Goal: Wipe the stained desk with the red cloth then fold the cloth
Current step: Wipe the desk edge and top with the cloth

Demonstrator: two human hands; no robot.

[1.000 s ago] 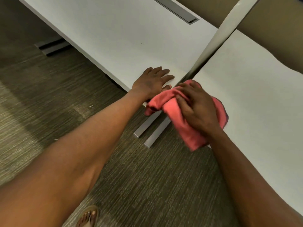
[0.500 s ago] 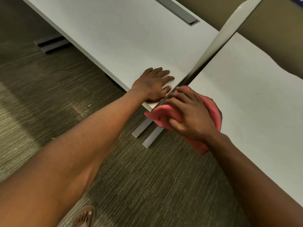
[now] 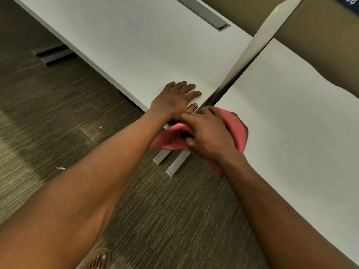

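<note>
The red cloth [image 3: 236, 129] lies bunched at the near left corner of the right white desk [image 3: 291, 117], and part of it hangs over the desk edge. My right hand [image 3: 209, 134] presses down on the cloth and grips it. My left hand [image 3: 177, 100] rests flat with fingers spread on the near corner of the left white desk [image 3: 136, 45], touching my right hand's fingertips. No stain shows on either desk top.
A white divider panel [image 3: 258, 41] stands upright between the two desks. A grey cable slot [image 3: 204, 12] sits at the back of the left desk. Grey desk feet [image 3: 171, 162] lie on the carpet below the corner. My sandalled foot [image 3: 97, 259] shows at the bottom.
My right hand has slid the cloth left toward the desk corner, closer to my left hand. The cloth is more bunched and hangs further over the edge. The left hand stayed put.
</note>
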